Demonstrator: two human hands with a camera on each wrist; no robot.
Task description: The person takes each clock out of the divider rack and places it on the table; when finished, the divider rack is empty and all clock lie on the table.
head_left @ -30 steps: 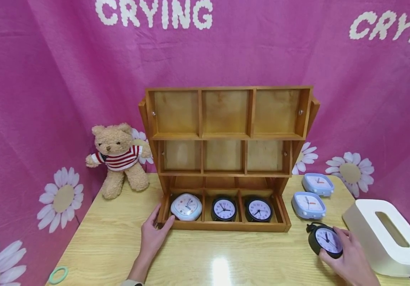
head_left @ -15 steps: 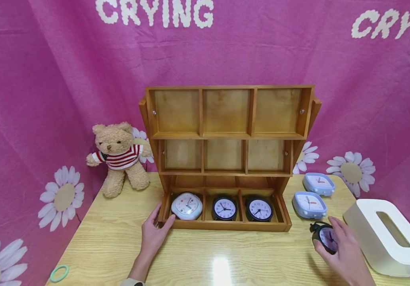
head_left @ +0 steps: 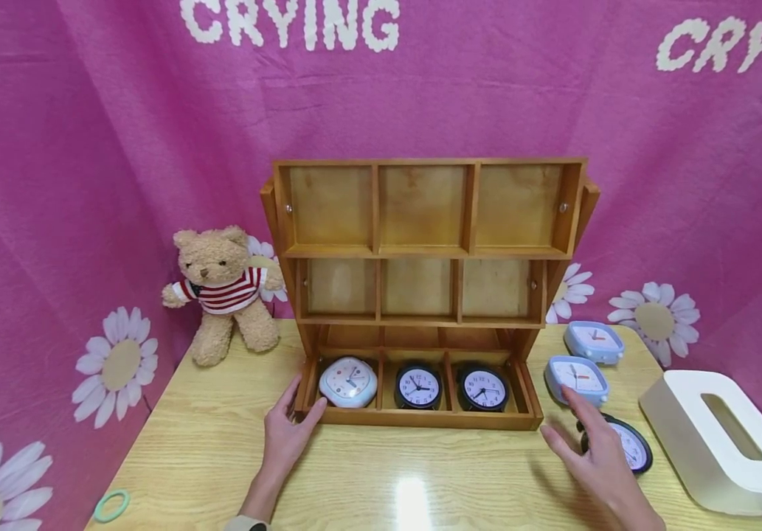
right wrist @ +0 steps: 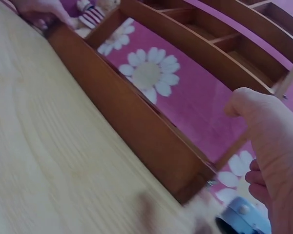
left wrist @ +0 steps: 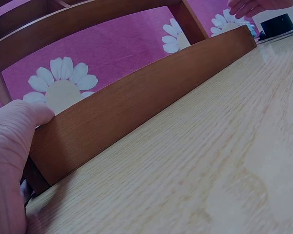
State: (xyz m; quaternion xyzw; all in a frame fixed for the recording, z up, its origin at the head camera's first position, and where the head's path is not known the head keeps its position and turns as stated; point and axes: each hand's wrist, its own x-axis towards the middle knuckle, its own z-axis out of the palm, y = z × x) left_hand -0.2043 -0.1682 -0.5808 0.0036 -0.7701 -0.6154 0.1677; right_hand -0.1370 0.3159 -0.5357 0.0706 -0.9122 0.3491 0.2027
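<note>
My left hand grips the front left corner of the wooden shelf, its thumb over the front rim in the left wrist view. Over the table at the right, my right hand is spread and holds nothing. It partly hides a round black alarm clock standing on the table. Its index fingertip overlaps the nearer blue alarm clock in the head view. A second blue alarm clock is just behind. The shelf's bottom row holds a pale rounded clock and two black alarm clocks.
A white tissue box stands at the right edge. To the left of the shelf sits a teddy bear in a striped shirt. A green ring lies near the front left edge. A pink curtain hangs behind.
My right hand has let go of the black alarm clock, which now stands on the table near the tissue box, and has moved left. The left hand stays at the shelf corner.
</note>
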